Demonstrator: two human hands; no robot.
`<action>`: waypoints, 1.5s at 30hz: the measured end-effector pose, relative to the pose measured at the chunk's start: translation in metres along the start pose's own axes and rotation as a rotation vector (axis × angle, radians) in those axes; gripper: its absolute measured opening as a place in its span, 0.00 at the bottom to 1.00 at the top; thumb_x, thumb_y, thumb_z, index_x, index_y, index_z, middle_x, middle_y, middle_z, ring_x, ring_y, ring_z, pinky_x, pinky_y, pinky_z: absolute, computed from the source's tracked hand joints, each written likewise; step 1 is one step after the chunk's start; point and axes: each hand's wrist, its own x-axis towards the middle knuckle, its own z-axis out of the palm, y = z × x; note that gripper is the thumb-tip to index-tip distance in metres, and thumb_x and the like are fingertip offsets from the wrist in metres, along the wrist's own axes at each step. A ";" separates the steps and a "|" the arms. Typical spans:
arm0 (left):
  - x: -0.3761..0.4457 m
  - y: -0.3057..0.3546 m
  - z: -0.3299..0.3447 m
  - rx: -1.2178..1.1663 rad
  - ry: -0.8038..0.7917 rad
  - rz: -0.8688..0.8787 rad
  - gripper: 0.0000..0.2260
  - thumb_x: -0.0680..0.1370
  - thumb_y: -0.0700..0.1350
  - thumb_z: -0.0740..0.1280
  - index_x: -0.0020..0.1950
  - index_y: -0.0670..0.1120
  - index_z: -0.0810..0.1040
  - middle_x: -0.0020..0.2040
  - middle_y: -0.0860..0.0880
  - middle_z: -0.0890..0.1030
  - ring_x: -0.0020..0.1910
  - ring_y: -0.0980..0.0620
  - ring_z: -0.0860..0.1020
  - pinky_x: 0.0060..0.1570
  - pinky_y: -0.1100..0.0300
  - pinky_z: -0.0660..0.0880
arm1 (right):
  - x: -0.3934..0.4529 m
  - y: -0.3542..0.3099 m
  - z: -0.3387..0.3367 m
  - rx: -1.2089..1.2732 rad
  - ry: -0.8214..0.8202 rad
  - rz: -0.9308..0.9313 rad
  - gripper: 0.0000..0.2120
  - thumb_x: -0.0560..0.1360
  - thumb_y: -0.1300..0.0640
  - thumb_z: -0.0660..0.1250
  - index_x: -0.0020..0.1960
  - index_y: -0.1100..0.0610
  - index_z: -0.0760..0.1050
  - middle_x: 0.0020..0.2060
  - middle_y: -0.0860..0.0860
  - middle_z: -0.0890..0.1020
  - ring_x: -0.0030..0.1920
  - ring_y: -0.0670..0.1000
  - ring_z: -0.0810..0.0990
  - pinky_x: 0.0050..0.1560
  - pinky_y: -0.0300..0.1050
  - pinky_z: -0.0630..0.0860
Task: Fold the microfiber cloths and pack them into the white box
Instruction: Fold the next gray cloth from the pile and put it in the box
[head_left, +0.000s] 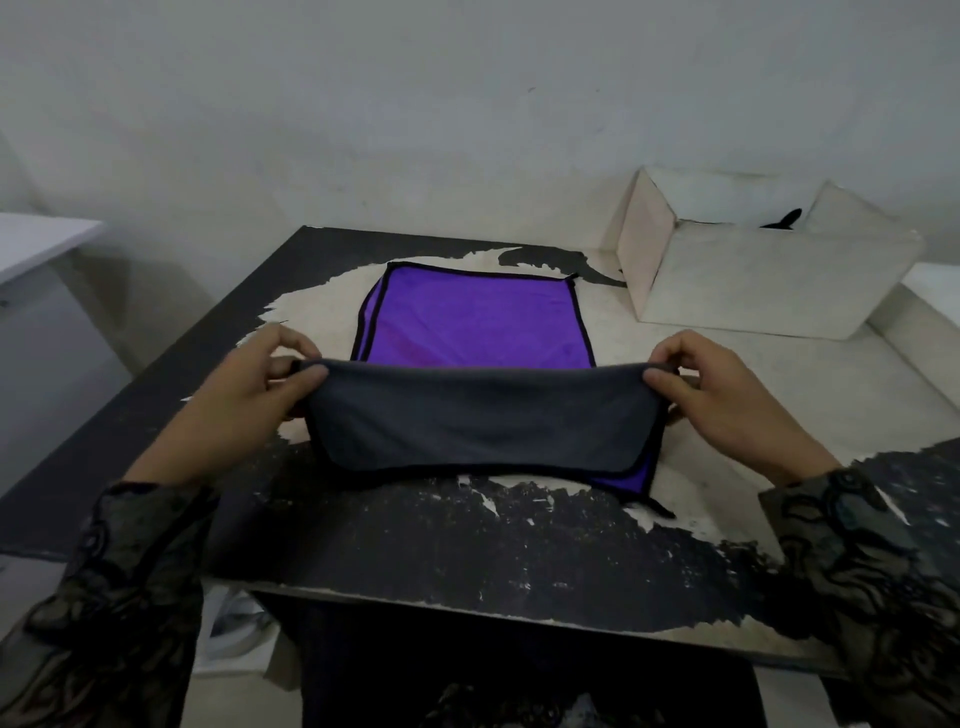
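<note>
A microfiber cloth, purple on one face and grey on the other with black trim, lies on the worn table. Its near part is lifted and turned back, so the grey side faces me. My left hand pinches the left end of the raised fold. At the right end my right hand pinches the same fold. The white box stands open at the back right, flaps up; something black pokes out of it.
The table top is black with large peeled pale patches. A white wall rises close behind it. A white surface sits at the far left, lower floor between it and the table. Patterned dark sleeves cover both forearms.
</note>
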 end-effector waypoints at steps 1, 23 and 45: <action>0.004 0.002 0.001 -0.047 0.030 -0.023 0.05 0.81 0.41 0.64 0.54 0.50 0.73 0.46 0.45 0.83 0.45 0.49 0.83 0.45 0.51 0.79 | 0.004 -0.001 0.001 0.027 0.033 0.009 0.04 0.80 0.61 0.66 0.47 0.55 0.73 0.43 0.51 0.78 0.37 0.49 0.80 0.35 0.48 0.81; 0.024 0.039 0.047 0.136 0.063 0.179 0.10 0.82 0.40 0.60 0.51 0.47 0.80 0.51 0.48 0.79 0.49 0.49 0.77 0.49 0.51 0.74 | 0.013 0.016 0.025 -0.045 0.080 0.042 0.10 0.79 0.65 0.65 0.49 0.51 0.81 0.49 0.47 0.83 0.48 0.48 0.83 0.49 0.41 0.78; 0.060 0.106 0.227 0.404 -0.565 0.385 0.08 0.78 0.41 0.64 0.57 0.45 0.73 0.42 0.54 0.72 0.44 0.51 0.73 0.41 0.57 0.71 | 0.011 0.019 0.020 0.146 0.012 0.216 0.17 0.76 0.72 0.58 0.51 0.61 0.85 0.48 0.55 0.86 0.51 0.47 0.84 0.48 0.28 0.78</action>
